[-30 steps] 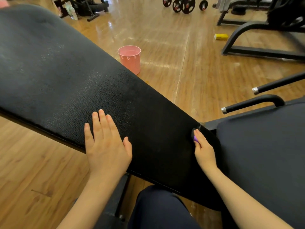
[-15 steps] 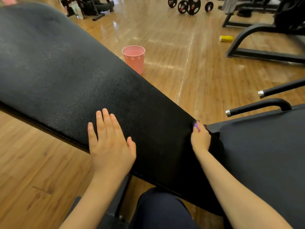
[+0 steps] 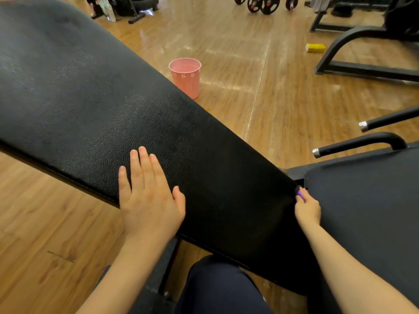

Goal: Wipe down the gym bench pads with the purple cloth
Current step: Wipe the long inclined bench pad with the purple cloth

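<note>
Fingers of the left hand lie flat on the long back pad. Right hand pinches the purple cloth in the gap beside the seat pad. Pink bucket stands far behind.

The long black textured vinyl back pad slants from upper left to lower right, ending just beside the smooth black seat pad, with a small bit of purple cloth showing at the gap between the 2.
</note>
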The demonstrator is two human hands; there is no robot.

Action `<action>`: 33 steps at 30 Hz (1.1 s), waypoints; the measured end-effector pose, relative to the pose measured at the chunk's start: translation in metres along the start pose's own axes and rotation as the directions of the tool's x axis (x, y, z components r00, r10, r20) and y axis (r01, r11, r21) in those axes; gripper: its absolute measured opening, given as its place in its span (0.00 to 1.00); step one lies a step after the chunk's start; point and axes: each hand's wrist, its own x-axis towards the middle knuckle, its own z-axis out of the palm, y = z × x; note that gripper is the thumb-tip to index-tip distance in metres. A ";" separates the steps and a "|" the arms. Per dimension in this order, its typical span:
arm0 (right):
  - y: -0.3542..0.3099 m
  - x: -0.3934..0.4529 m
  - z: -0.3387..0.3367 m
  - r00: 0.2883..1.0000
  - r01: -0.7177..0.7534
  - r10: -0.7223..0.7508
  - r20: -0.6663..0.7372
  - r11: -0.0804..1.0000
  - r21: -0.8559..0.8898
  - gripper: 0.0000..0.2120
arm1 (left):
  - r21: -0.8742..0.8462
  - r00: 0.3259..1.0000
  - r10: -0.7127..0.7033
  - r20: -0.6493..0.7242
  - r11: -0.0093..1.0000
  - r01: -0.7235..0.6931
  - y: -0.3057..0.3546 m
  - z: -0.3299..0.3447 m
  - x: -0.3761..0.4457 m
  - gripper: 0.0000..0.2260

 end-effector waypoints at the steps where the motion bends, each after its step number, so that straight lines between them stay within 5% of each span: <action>1: 0.001 0.004 0.001 0.999 -0.033 0.033 -0.018 0.999 -0.002 0.18 | -0.003 1.000 -0.002 -0.001 1.000 0.002 0.000 0.000 0.000 0.32; 6: -0.033 0.007 0.015 0.990 -0.137 0.125 -0.070 0.973 -0.188 0.16 | -0.010 1.000 -0.004 -0.016 1.000 0.004 0.001 0.000 0.000 0.32; 11: -0.090 -0.028 0.039 0.985 0.175 -0.173 0.022 0.980 -0.091 0.18 | -0.013 1.000 -0.019 -0.014 1.000 0.018 0.002 0.001 0.000 0.32; 15: -0.150 -0.078 0.069 0.826 0.530 -0.526 0.201 0.847 0.036 0.20 | -0.013 1.000 -0.011 -0.024 1.000 0.011 0.001 0.000 -0.001 0.32; 20: -0.147 -0.087 0.070 0.640 0.712 -0.693 0.331 0.697 0.083 0.21 | -0.030 1.000 -0.005 -0.012 1.000 0.005 0.001 -0.003 0.000 0.32; 28: -0.133 -0.075 0.064 0.689 0.695 -0.687 0.232 0.717 0.060 0.20 | -0.151 0.998 0.025 -0.063 0.988 -0.034 -0.003 -0.010 0.003 0.30; 33: -0.212 -0.084 0.102 0.407 0.871 -0.855 0.321 0.469 0.144 0.21 | -0.213 0.978 -0.144 -0.151 0.971 0.110 -0.034 -0.024 0.027 0.32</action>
